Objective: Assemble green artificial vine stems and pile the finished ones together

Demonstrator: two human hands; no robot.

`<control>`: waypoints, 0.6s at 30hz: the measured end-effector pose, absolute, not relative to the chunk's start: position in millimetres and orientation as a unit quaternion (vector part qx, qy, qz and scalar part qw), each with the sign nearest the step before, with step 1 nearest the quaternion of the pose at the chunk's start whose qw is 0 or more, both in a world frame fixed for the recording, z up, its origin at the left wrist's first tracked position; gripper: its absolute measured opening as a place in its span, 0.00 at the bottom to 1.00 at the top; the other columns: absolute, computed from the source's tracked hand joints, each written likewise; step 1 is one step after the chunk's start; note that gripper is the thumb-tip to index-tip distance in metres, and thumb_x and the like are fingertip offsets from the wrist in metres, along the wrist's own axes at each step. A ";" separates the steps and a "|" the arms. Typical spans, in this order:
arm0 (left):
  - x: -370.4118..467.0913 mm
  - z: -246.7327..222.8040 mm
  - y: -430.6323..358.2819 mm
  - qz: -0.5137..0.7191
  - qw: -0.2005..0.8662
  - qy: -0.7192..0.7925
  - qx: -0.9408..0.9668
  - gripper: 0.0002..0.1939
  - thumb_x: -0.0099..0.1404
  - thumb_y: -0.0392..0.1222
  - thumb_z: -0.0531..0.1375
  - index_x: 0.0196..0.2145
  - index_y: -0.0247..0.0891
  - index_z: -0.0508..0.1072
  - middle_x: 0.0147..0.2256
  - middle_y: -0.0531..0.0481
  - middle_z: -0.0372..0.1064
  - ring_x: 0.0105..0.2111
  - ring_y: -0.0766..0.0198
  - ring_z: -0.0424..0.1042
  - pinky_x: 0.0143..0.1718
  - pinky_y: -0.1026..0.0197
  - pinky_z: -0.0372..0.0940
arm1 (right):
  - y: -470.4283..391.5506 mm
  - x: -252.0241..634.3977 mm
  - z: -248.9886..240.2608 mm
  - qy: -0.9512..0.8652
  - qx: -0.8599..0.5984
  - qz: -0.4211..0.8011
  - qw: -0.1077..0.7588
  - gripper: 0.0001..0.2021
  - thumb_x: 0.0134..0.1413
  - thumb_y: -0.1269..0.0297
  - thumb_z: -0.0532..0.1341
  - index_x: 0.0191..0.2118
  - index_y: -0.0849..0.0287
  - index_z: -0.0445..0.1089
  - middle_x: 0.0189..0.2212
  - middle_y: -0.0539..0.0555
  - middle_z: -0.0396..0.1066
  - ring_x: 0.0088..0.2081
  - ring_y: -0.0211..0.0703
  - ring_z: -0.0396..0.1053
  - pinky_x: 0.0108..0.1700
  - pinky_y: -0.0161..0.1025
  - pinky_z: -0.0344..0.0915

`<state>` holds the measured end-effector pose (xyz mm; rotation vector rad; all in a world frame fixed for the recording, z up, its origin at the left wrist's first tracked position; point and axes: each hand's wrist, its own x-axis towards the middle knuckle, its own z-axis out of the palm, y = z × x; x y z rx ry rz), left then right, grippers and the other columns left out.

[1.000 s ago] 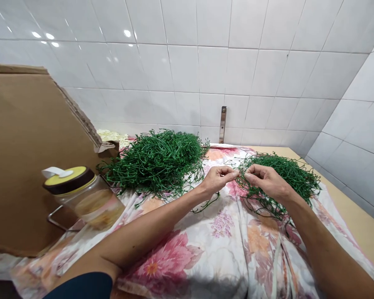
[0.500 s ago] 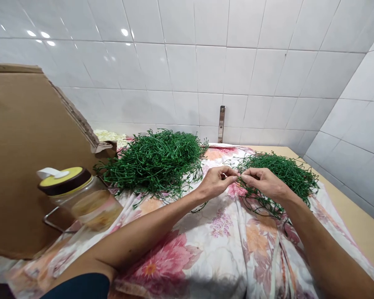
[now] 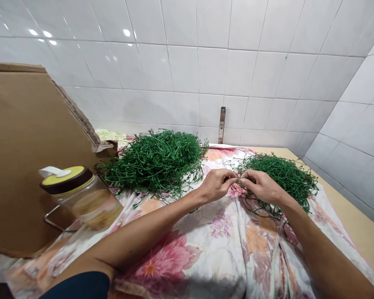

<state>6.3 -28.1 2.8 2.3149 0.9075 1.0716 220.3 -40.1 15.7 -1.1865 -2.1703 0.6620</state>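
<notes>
Fingertips (image 3: 235, 180) have drawn closer; left hand (image 3: 216, 185) and right hand (image 3: 263, 187) both pinch, apparently, a thin green strand (image 3: 239, 180); probably light, springy; I'd grip it near one end.

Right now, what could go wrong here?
1. Left hand and right hand nearly meet over what looks like a small piece, too fine to identify; it could slip and get lost on the floral cloth.
2. Loose strands of the right pile of green stems lie close to the right hand and might snag.
3. The yellow-lidded bottle stands near the left forearm; a sideways swing could knock it.
</notes>
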 end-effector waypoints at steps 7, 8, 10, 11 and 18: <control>-2.5 6.7 -24.3 0.303 0.121 0.277 0.904 0.13 0.71 0.38 0.55 0.45 0.42 0.79 0.39 0.44 0.78 0.37 0.59 0.75 0.40 0.63 0.63 | -41.0 222.9 14.6 -0.856 -0.417 0.212 0.222 0.15 0.69 0.56 0.51 0.31 0.57 0.60 0.26 0.47 0.60 0.29 0.37 0.56 0.32 0.36 0.53; -2.9 6.7 -23.8 0.298 0.116 0.273 0.907 0.13 0.71 0.38 0.55 0.46 0.41 0.79 0.39 0.44 0.77 0.38 0.60 0.75 0.40 0.63 0.63 | -40.3 223.1 14.0 -0.857 -0.417 0.214 0.214 0.16 0.69 0.55 0.50 0.31 0.57 0.60 0.26 0.47 0.60 0.29 0.37 0.56 0.32 0.36 0.53; -3.4 5.9 -22.4 0.293 0.103 0.265 0.913 0.12 0.71 0.37 0.55 0.46 0.40 0.78 0.40 0.45 0.77 0.37 0.60 0.75 0.39 0.63 0.63 | -38.8 223.7 13.0 -0.859 -0.419 0.219 0.198 0.18 0.70 0.53 0.50 0.30 0.57 0.61 0.25 0.47 0.60 0.28 0.37 0.56 0.32 0.36 0.52; -3.5 5.2 -21.7 0.291 0.095 0.262 0.915 0.12 0.71 0.37 0.54 0.45 0.39 0.78 0.40 0.45 0.77 0.37 0.61 0.74 0.39 0.63 0.63 | -38.2 224.1 12.9 -0.859 -0.421 0.219 0.193 0.19 0.69 0.52 0.50 0.29 0.58 0.60 0.25 0.47 0.59 0.28 0.37 0.55 0.31 0.36 0.51; -1.8 0.1 -21.0 0.299 0.077 0.262 0.914 0.11 0.73 0.40 0.53 0.43 0.37 0.75 0.38 0.45 0.76 0.36 0.62 0.74 0.38 0.63 0.64 | -37.3 225.2 14.8 -0.847 -0.435 0.205 0.225 0.21 0.68 0.52 0.51 0.25 0.57 0.56 0.21 0.46 0.54 0.25 0.36 0.51 0.28 0.37 0.46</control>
